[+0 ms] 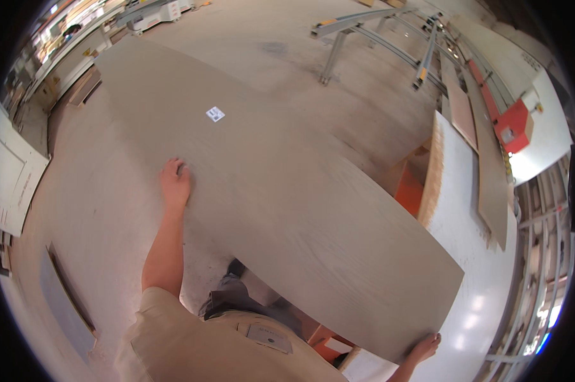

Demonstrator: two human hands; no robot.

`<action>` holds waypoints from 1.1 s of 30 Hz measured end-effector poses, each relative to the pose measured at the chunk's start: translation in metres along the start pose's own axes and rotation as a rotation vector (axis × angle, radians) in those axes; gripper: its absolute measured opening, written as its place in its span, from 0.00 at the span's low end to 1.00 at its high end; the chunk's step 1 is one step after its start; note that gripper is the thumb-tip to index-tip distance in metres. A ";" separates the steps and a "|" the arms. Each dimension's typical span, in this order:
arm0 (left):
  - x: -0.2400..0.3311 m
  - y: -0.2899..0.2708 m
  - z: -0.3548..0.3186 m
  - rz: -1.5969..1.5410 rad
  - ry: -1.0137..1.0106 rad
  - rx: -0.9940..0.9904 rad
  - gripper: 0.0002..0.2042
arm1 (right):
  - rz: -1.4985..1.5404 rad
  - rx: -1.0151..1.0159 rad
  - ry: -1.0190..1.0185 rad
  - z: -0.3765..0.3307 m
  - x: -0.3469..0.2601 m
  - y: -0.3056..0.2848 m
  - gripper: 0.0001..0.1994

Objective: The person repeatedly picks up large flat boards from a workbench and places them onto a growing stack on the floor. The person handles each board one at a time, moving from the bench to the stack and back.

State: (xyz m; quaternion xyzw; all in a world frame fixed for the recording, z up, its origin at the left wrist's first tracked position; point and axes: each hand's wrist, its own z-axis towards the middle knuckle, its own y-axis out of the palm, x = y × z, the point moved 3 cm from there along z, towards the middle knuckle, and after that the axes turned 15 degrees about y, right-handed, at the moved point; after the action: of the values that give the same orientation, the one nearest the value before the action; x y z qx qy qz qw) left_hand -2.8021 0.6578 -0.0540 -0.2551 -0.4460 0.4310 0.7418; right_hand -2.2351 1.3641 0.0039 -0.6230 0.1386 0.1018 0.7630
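Note:
A long grey-brown wood-grain board (281,184) stretches across the view from the far left to the near right. A small white label (215,114) is stuck on its upper face, toward the far end. My left hand (175,183) grips the board's near long edge, fingers curled at the rim. At the near right end, my right hand (425,348) holds the edge close to the corner. Parts of both hands' grip under the board are hidden. The board's right end passes above a white-topped table (469,267), and its far part extends over the floor.
Orange supports (409,191) show beneath the white table. Other long panels (484,172) lie along it at the right, beside a white and red machine (516,124). A metal roller frame (370,38) stands at the back. White cabinets (14,169) and a leaning panel (64,305) are at left.

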 end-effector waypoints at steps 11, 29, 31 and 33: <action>-0.064 0.005 0.076 0.291 0.034 -0.145 0.28 | 0.363 -0.330 -0.255 -0.264 -0.197 0.025 0.21; -0.277 0.013 0.218 0.428 -0.174 -0.230 0.33 | 0.912 -1.344 0.108 -0.446 -0.370 0.127 0.33; -0.296 0.020 0.217 0.472 0.025 -0.188 0.33 | 0.889 -1.305 0.103 -0.445 -0.366 0.132 0.31; -0.330 0.022 0.205 0.461 0.019 -0.100 0.30 | 0.820 -1.338 -0.001 -0.451 -0.360 0.136 0.30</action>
State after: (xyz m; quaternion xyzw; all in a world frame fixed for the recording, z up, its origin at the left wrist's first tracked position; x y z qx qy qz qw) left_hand -3.0676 0.3816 -0.1199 -0.3906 -0.3898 0.5639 0.6145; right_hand -2.6564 0.9565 -0.0829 -0.8494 0.2664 0.4375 0.1271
